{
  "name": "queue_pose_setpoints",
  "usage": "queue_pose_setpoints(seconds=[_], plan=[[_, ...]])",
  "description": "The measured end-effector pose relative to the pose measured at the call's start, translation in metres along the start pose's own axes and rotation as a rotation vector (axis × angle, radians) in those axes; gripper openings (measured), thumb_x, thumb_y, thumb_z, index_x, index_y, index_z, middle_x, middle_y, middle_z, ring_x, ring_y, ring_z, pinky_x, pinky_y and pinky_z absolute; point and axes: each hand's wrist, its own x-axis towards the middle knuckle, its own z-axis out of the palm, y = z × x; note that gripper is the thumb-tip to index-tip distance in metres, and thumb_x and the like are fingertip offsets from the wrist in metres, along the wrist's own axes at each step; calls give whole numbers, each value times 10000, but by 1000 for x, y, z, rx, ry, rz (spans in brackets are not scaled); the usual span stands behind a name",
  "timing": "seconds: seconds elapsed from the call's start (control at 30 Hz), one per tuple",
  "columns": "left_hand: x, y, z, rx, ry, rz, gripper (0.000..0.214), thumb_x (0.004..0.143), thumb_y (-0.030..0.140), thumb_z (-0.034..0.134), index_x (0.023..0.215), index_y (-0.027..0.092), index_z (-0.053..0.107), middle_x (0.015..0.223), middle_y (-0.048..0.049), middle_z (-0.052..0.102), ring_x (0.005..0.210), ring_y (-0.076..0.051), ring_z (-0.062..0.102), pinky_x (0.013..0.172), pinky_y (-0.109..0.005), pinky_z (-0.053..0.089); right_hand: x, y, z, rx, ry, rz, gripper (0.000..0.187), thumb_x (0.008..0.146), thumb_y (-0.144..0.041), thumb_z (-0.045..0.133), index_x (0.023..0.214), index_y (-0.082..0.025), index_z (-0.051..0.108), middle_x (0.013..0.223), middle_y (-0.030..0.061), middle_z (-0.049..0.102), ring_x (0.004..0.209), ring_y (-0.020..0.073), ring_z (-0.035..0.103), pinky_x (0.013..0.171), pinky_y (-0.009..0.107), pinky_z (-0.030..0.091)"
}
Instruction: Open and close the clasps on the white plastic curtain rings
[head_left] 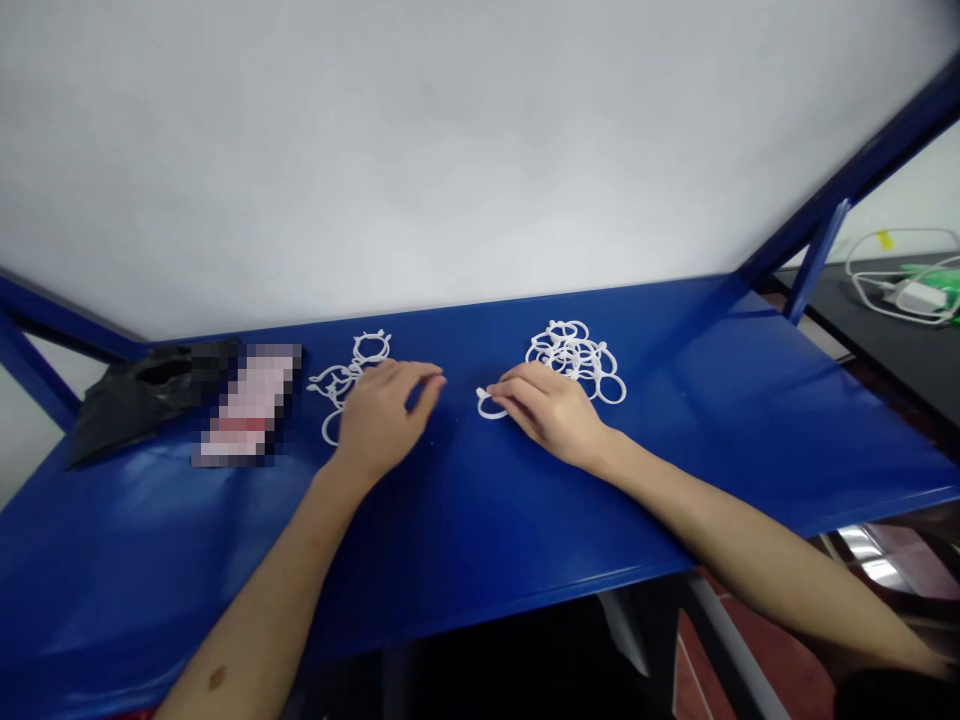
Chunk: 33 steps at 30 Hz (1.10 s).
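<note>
My right hand pinches a white plastic ring between thumb and fingertips, just above the blue tabletop or touching it. The ring has a small knob on its edge, and part of it is hidden behind the fingers. Behind that hand lies a tangled pile of similar white rings. My left hand hovers to the left with its thumb and forefinger slightly apart and nothing visible between them. Partly covered by it, a looser group of white rings lies on the table, some with small prongs.
The blue table backs onto a pale wall, with blue frame bars at both sides. A black plastic bag and a blurred-out flat object lie at the left. A white cable rests on a dark surface at the right.
</note>
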Motion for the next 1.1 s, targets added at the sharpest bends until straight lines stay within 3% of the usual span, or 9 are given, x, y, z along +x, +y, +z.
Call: queue_pose_setpoints(seconds=[0.07,0.17,0.3,0.4,0.53,0.73,0.93,1.1], plan=[[4,-15,-10,192,97,-103,268,996,339,444,1078,220,669,1055,-89,716,1049,-285,636,976,-462,464,1,5,-7,-49,43,30,250,1047,-279,455,1059,-209,694,1039,101,706,943,220,656,824,382,554],[5,-38,-21,416,132,-306,354,968,365,442,1169,156,645,1145,-208,644,1139,-406,572,922,-552,453,1,20,-18,-127,133,122,242,1035,-265,474,1044,-225,712,1042,96,699,973,233,644,845,400,542],[1,-60,-22,435,94,-460,386,931,460,491,1132,163,634,1072,-238,648,1095,-444,575,869,-589,440,2,47,-32,-215,258,261,227,1010,-261,509,1038,-220,730,1028,102,690,975,249,626,822,411,529],[0,-67,-19,424,62,-425,311,944,431,459,1035,197,642,931,-202,695,1051,-435,582,853,-595,423,4,63,-42,-224,318,358,204,980,-259,538,1038,-212,727,1009,93,694,933,236,631,814,398,521],[3,-62,-21,429,109,-424,256,937,390,468,982,207,641,936,-163,720,1087,-429,565,872,-600,412,5,74,-54,-221,335,487,166,931,-244,558,960,-188,712,929,77,711,830,207,640,768,362,505],[11,-44,-31,297,292,-481,251,941,361,486,1038,188,640,932,-108,720,1074,-363,593,951,-572,422,1,79,-61,-356,243,675,169,863,-239,564,875,-201,728,881,78,721,793,224,635,715,374,471],[5,-21,-31,177,384,-262,262,994,398,465,1153,242,603,970,-10,722,1035,-240,633,999,-422,448,-1,85,-65,-458,172,777,200,841,-240,561,890,-180,746,946,126,716,809,248,644,688,384,471],[2,-9,-20,99,280,-97,244,993,364,501,1164,247,629,916,-27,745,986,-241,663,991,-426,459,-1,84,-63,-466,93,808,197,847,-248,563,899,-190,744,898,113,735,805,259,657,685,386,477]])
